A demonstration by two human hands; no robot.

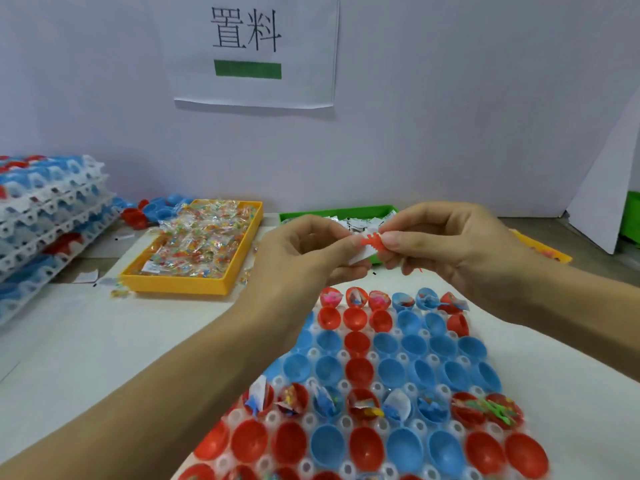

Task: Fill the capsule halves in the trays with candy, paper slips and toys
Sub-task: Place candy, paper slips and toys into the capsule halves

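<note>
Head view, nearest the lower edge of the frame: white tray (346,384) of red and blue capsule halves (360,443), most of them bare inside. Across the tray's middle, one row already stuffed with paper, candy and bright toy bits (360,405); at the tray's far edge, another filled row (401,299).

Above the tray, mid-frame: left hand (304,251) and right hand (450,244), raised and nearly meeting. Pinched between the thumbs and forefingers of both, a small orange toy (370,241) with a white paper slip (358,255) just under it; remaining fingers curled loosely inward. A thin orange strand poking out below the right hand's fingers.

Farther back on the table (104,323), left of centre: yellow bin (194,284) heaped with wrapped candy (197,242). Behind the hands, a green bin (287,215) of folded paper slips, mostly hidden. At the right edge, part of another yellow bin (543,249), contents unclear.

Upper left of the frame: stacked white trays (45,216) loaded with capsule halves, with loose red and blue halves (152,209) beside them.

Farthest, on the wall at top centre: white paper sign (252,50) with black characters over a green bar.
</note>
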